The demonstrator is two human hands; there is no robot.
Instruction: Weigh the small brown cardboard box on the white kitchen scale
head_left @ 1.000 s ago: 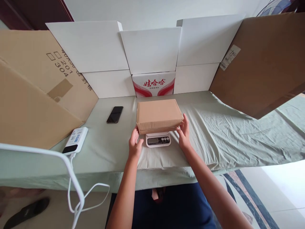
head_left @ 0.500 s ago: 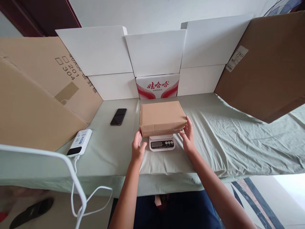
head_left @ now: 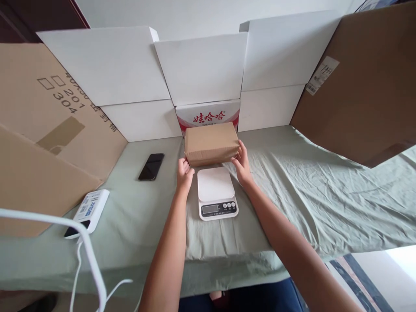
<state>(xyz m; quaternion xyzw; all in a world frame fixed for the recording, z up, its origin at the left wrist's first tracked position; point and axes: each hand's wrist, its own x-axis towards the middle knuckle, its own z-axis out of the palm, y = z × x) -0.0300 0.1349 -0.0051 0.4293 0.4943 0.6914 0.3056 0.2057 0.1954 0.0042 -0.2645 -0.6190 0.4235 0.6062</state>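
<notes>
A plain brown cardboard box [head_left: 211, 143], rectangular and closed, sits between the two hands at the far side of the bench [head_left: 325, 195], which is draped in a pale green wrinkled cloth. The left hand [head_left: 184, 173] is at the box's near left corner, fingers curled loosely with the fingertips against its lower edge. The right hand [head_left: 242, 164] is pressed to the box's right end, fingers spread upward along the side and thumb toward the front face. Both hands are partly open and clasp the box from either side; whether the box rests on the cloth or is held just above it cannot be told.

Just in front of the box, between the forearms, lies a small white digital kitchen scale [head_left: 216, 193] with a bare square platform, a dark display and round buttons on its near edge. The box is beyond the scale, not on it. Directly behind the box stands a white carton with red printed characters [head_left: 208, 115].

To the left, a black smartphone [head_left: 151, 166] lies flat on the cloth, and nearer the front edge a white power bank [head_left: 87, 212] with a white cable [head_left: 78, 268].
</notes>
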